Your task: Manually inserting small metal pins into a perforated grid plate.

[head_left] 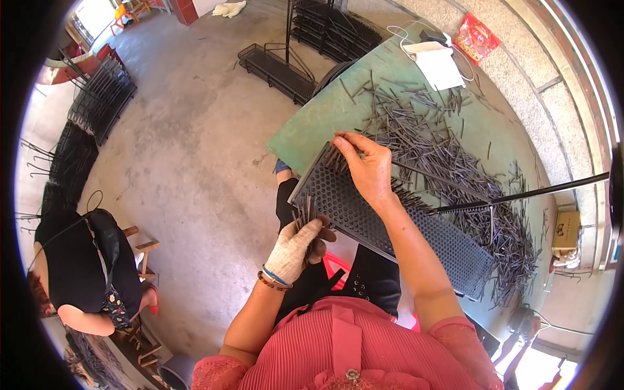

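Observation:
My left hand (296, 250), in a pale work glove with dark fingertips, is closed around a bundle of thin dark rods (305, 211), their ends sticking up. Beside it, a black perforated metal tray (364, 211) lies slanted across the table's near edge and over my lap. My bare right hand (367, 166) is at the tray's far left corner, thumb and forefinger pinched on a thin rod, mostly hidden by the fingers. Several rods stand along the tray's far edge, partly covered by my right hand and forearm.
A green table (312, 123) bears a wide heap of loose dark rods (448, 169). A black metal bar (526, 195) crosses above the heap. White paper (440, 67) and a red packet (476, 39) lie at the back. Black wire racks (276, 71) stand on the floor; another person (91, 266) sits at left.

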`<move>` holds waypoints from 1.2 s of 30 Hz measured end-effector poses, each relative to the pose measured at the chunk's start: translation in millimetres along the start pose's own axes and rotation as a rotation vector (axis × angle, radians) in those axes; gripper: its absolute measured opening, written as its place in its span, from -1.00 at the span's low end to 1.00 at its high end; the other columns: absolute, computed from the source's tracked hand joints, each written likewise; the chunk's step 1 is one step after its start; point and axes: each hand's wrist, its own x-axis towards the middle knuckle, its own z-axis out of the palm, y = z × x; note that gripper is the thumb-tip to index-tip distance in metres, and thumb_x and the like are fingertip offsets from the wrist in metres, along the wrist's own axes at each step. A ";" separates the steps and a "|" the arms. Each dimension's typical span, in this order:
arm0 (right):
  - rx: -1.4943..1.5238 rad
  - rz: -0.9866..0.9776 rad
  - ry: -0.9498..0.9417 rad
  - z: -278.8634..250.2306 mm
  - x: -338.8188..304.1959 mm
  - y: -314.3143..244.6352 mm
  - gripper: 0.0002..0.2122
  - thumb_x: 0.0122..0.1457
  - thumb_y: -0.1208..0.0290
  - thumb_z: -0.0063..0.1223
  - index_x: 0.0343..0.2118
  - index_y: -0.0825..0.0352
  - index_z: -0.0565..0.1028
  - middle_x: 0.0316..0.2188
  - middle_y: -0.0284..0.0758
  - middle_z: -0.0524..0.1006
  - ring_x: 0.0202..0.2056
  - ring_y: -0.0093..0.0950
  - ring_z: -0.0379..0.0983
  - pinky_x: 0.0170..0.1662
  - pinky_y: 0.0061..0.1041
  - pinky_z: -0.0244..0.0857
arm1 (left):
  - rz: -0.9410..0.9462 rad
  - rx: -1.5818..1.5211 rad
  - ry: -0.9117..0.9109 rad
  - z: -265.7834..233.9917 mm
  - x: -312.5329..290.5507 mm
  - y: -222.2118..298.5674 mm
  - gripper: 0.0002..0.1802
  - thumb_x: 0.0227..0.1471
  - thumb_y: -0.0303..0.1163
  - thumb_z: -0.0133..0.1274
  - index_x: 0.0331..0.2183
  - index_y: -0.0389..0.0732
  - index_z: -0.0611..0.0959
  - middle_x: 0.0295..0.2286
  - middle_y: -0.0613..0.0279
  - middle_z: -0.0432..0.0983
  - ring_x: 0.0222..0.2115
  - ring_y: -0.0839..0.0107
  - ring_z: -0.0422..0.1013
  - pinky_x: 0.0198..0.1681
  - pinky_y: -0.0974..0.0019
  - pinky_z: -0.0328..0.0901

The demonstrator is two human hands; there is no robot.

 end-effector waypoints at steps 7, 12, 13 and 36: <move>0.015 -0.102 0.116 6.9 -2.8 -0.3 -0.85 0.12 0.46 0.20 -0.30 0.45 0.61 -0.49 -0.19 0.60 -0.55 -0.57 0.46 -0.44 -0.58 0.34 | -0.067 0.038 0.084 1.3 0.4 5.6 -0.68 0.21 -0.21 -0.01 -0.18 -0.28 0.50 -0.47 0.19 0.55 -0.61 0.53 0.42 -0.62 0.48 0.27; -0.073 -0.061 0.048 6.1 -7.3 -6.2 -0.82 0.16 0.45 0.18 -0.23 0.44 0.62 -0.38 -0.25 0.64 -0.41 -0.64 0.49 -0.31 -0.59 0.37 | -0.043 0.101 0.068 -1.6 1.1 1.2 -0.69 0.21 -0.20 -0.02 -0.18 -0.26 0.50 -0.47 0.23 0.55 -0.56 0.50 0.47 -0.57 0.48 0.32; -0.079 -0.067 0.059 7.8 -7.7 -4.6 -0.82 0.15 0.44 0.19 -0.24 0.43 0.62 -0.38 -0.25 0.64 -0.41 -0.62 0.49 -0.30 -0.58 0.37 | -0.044 0.120 0.061 -0.8 1.4 1.7 -0.69 0.21 -0.20 -0.02 -0.19 -0.26 0.50 -0.47 0.23 0.55 -0.56 0.50 0.47 -0.57 0.48 0.32; -0.346 -0.470 0.036 15.2 -15.0 17.9 -0.72 0.10 0.52 0.17 -0.09 0.34 0.56 -0.33 -0.27 0.58 -0.29 -0.33 0.43 -0.15 -0.41 0.23 | -0.043 0.142 0.025 2.0 -0.5 2.1 -0.72 0.18 -0.23 0.02 -0.21 -0.25 0.51 -0.47 0.24 0.54 -0.56 0.54 0.44 -0.55 0.49 0.32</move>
